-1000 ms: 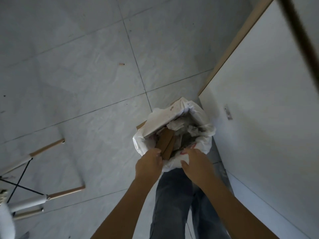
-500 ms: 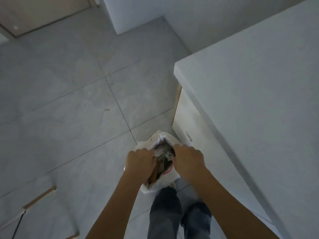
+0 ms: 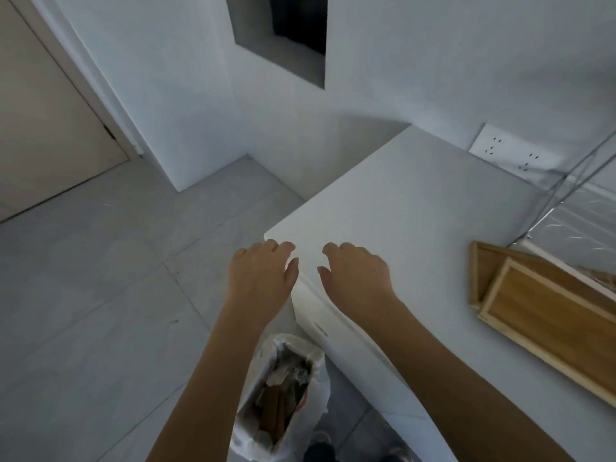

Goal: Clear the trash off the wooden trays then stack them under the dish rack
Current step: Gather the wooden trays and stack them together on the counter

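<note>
Two wooden trays (image 3: 546,315) lie overlapped on the white counter (image 3: 416,208) at the right edge of view. A white trash bag (image 3: 283,388) full of cardboard and crumpled paper stands on the floor below the counter's corner, between my forearms. My left hand (image 3: 263,271) hovers over the counter's near corner, fingers loosely curled, holding nothing. My right hand (image 3: 353,271) hangs beside it over the counter, also empty with its fingers apart. Both hands are well above the bag and left of the trays.
Grey tiled floor (image 3: 100,295) spreads to the left. A beige door (image 3: 43,111) stands at the far left, a white wall with a dark recess (image 3: 296,25) behind. A wall socket (image 3: 513,151) and thin wire rack rods (image 3: 566,181) sit at the counter's far right.
Both hands let go of the trash bag's rim and rose above the counter corner. The view lifted from the floor to the counter, bringing the wooden trays into sight.
</note>
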